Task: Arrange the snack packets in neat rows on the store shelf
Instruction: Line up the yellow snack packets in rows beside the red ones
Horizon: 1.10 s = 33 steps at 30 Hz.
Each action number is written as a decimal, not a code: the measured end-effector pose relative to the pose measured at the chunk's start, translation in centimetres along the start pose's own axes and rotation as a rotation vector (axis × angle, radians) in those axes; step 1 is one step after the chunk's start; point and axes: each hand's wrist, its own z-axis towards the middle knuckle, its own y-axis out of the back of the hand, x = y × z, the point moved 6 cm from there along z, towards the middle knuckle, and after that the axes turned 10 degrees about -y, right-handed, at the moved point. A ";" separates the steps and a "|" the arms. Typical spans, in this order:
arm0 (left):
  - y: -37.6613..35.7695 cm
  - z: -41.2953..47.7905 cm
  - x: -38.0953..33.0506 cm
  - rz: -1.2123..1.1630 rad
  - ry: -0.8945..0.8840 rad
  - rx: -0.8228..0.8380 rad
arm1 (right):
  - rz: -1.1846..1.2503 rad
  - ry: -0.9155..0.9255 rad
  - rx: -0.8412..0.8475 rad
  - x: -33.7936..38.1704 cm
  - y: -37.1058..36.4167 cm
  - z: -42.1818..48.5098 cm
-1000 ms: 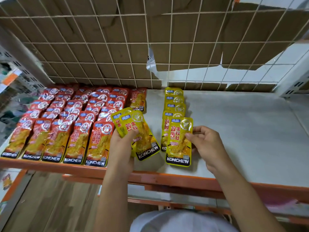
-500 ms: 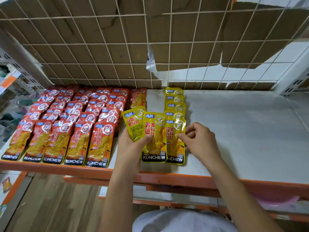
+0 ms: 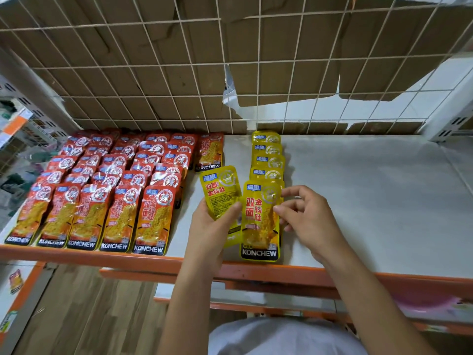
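Snack packets in red (image 3: 107,196) fill neat rows at the left of the shelf (image 3: 371,201). Your left hand (image 3: 212,226) grips a loose yellow packet (image 3: 221,193); just beside it, your right hand (image 3: 309,219) pinches the front packet (image 3: 261,221) of the yellow row (image 3: 267,160) by its right edge.

White wire grid (image 3: 231,116) backed by torn cardboard (image 3: 115,47) — wood-plank floor (image 3: 89,316) below.

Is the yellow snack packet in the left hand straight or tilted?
Tilted: the yellow foil snack packet in the left hand leans its top toward the red packets.
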 end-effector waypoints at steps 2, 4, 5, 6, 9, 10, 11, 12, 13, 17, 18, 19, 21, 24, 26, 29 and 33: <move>0.9 0.4 -0.2 0.012 -0.020 -0.091 | -0.029 -0.012 -0.029 -0.5 0.5 0.1; 1.5 0.7 -0.4 0.029 -0.054 -0.159 | -0.095 -0.009 -0.065 -0.8 0.7 0.2; 1.7 0.8 -0.5 0.035 -0.067 -0.179 | -0.130 -0.007 -0.074 -0.9 0.7 0.2; 1.7 0.8 -0.5 0.042 -0.078 -0.191 | -0.167 -0.001 -0.078 -0.9 0.5 0.2; 1.4 0.8 -0.5 0.049 -0.084 -0.190 | -0.276 0.027 -0.103 -0.9 0.4 0.2; 1.2 0.9 -0.4 0.045 -0.079 -0.182 | -0.306 0.035 -0.118 -0.8 0.5 0.2; 1.0 0.9 -0.4 0.040 -0.073 -0.167 | -0.340 0.040 -0.132 -0.8 0.6 0.2; 0.8 0.9 -0.5 0.040 -0.070 -0.148 | -0.371 0.043 -0.142 -0.7 0.7 0.2; 0.5 1.0 -0.5 0.046 -0.073 -0.128 | -0.400 0.049 -0.151 -0.6 0.9 0.0; -1.4 1.8 -1.3 0.071 -0.150 -0.014 | -0.422 0.133 -0.256 0.6 1.7 -0.5; -2.2 2.1 -1.7 0.071 -0.172 0.028 | -0.346 0.154 -0.268 1.0 2.0 -0.4; -3.0 2.4 -2.0 0.074 -0.189 0.070 | -0.241 0.160 -0.245 1.4 2.1 -0.1; -4.8 3.1 -2.3 0.086 -0.214 0.159 | -0.039 0.144 -0.115 2.1 1.9 0.8; -7.4 4.4 -2.6 0.181 -0.271 0.262 | 0.090 0.148 -0.009 3.3 2.1 2.2; -8.6 5.6 -2.9 0.406 -0.360 0.282 | 0.143 0.136 -0.042 4.0 3.0 3.2; -9.6 7.1 -3.7 0.765 -0.515 0.218 | 0.211 0.073 -0.181 4.4 5.3 5.3; -11.5 7.8 -4.4 0.744 -0.561 0.248 | -0.021 0.168 -0.376 5.8 7.5 6.2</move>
